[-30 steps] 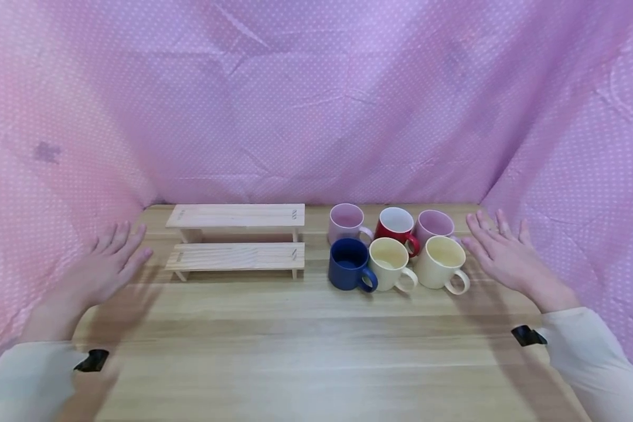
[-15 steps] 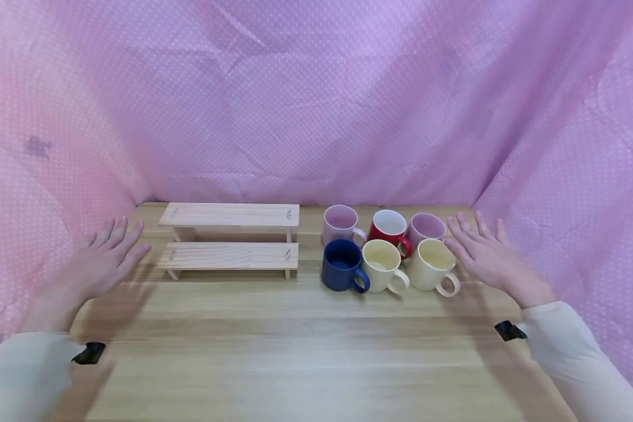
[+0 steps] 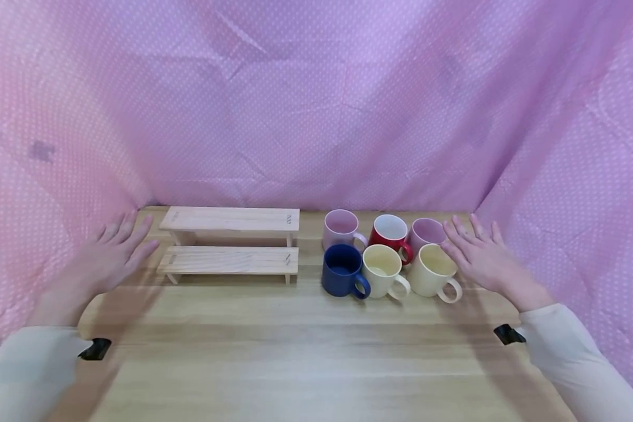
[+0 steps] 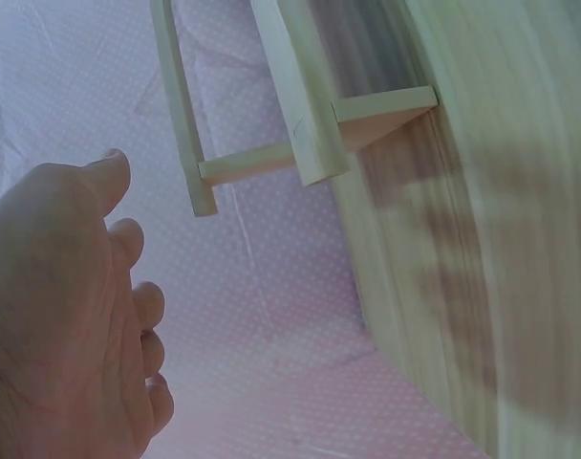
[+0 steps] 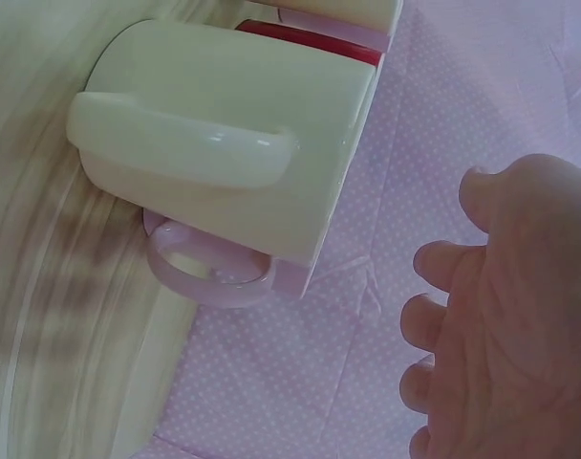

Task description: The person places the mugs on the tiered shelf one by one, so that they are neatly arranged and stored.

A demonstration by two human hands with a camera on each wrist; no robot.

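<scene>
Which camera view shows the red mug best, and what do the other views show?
The head view: the red mug shows its white inside and handle there, with a pale yellow mug hiding part of its body. The right wrist view shows only a red strip; the left wrist view, nothing of it.

Glare on tabletop; wrist views perhaps hazy.
</scene>
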